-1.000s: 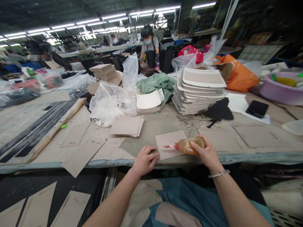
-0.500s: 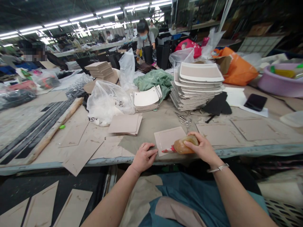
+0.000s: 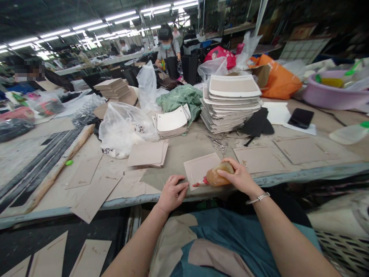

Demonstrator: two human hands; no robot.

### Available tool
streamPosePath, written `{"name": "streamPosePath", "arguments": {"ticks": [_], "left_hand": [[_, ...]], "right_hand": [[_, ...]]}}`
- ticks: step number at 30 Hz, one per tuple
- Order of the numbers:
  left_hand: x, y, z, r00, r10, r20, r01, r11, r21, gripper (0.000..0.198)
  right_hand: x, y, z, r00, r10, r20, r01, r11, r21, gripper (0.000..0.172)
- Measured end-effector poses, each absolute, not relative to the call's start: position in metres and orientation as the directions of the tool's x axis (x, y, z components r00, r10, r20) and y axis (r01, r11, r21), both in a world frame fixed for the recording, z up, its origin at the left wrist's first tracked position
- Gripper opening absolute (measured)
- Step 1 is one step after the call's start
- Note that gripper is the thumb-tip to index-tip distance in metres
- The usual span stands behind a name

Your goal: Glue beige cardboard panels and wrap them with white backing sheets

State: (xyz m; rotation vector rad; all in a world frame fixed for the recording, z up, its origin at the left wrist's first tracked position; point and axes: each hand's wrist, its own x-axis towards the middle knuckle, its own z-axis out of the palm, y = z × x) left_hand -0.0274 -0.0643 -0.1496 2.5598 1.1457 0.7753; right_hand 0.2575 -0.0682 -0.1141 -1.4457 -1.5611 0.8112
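My right hand (image 3: 239,175) is wrapped round a squeeze bottle of amber glue (image 3: 220,175). The bottle lies tilted over a beige card panel (image 3: 201,163), its red-wrapped nozzle (image 3: 200,183) pointing left, low over the panel's near part. My left hand (image 3: 173,191) rests at the panel's lower left edge, holding nothing, with fingers bent and somewhat apart. Whether its fingertips touch the panel, I cannot tell. A brownish glue line runs along the panel's far edge. Left of it lies a small pile of similar panels (image 3: 147,154).
Scissors (image 3: 218,143) lie behind the panel. Glue-marked panels (image 3: 259,159) are spread to the right, others (image 3: 96,196) to the left, one overhanging the table edge. Farther back stand a tall stack of curved pieces (image 3: 230,102), a plastic bag (image 3: 123,129), a phone (image 3: 300,118) and a purple basin (image 3: 334,94).
The camera view has shifted slightly. My right hand and the glue bottle keep nearly the same place over the panel, and my left hand stays at its edge.
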Motion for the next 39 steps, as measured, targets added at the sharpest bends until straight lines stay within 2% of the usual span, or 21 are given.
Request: {"name": "streamPosePath", "arguments": {"ticks": [3,8,14,16,19,22,26,34,39], "left_hand": [[-0.028,-0.064,-0.150,0.559,0.743,0.368,0.626,-0.669,0.401,0.021],[-0.028,-0.064,-0.151,0.554,0.743,0.376,0.633,-0.669,0.389,0.020],[-0.028,-0.063,-0.150,0.563,0.736,0.377,0.609,-0.677,0.412,0.020],[-0.028,-0.063,-0.151,0.560,0.737,0.379,0.610,-0.676,0.414,0.020],[-0.029,-0.062,-0.151,0.559,0.739,0.375,0.615,-0.674,0.410,0.020],[-0.029,-0.062,-0.151,0.562,0.742,0.366,0.618,-0.670,0.411,0.020],[-0.027,-0.063,-0.148,0.559,0.745,0.363,0.619,-0.666,0.415,0.021],[-0.030,-0.061,-0.151,0.566,0.737,0.370,0.618,-0.676,0.401,0.021],[-0.029,-0.062,-0.150,0.564,0.740,0.366,0.623,-0.673,0.399,0.021]], "right_hand": [[0.257,-0.069,-0.116,0.033,0.989,0.145,0.446,0.115,-0.888,0.033],[0.252,-0.058,-0.125,0.239,0.946,0.221,0.435,0.099,-0.895,0.038],[0.264,-0.070,-0.119,0.029,0.994,0.103,0.385,0.084,-0.919,0.035],[0.273,-0.074,-0.118,0.089,0.993,0.082,0.312,0.051,-0.949,0.037],[0.294,-0.074,-0.118,0.284,0.955,0.083,0.201,0.025,-0.979,0.044],[0.320,-0.072,-0.116,0.468,0.868,0.165,0.289,0.025,-0.957,0.046],[0.340,-0.073,-0.116,0.539,0.803,0.252,0.436,-0.010,-0.900,0.043],[0.346,-0.078,-0.115,0.414,0.854,0.314,0.571,0.025,-0.821,0.038],[0.368,-0.099,-0.104,0.316,0.906,0.281,0.626,0.024,-0.780,0.036]]}}
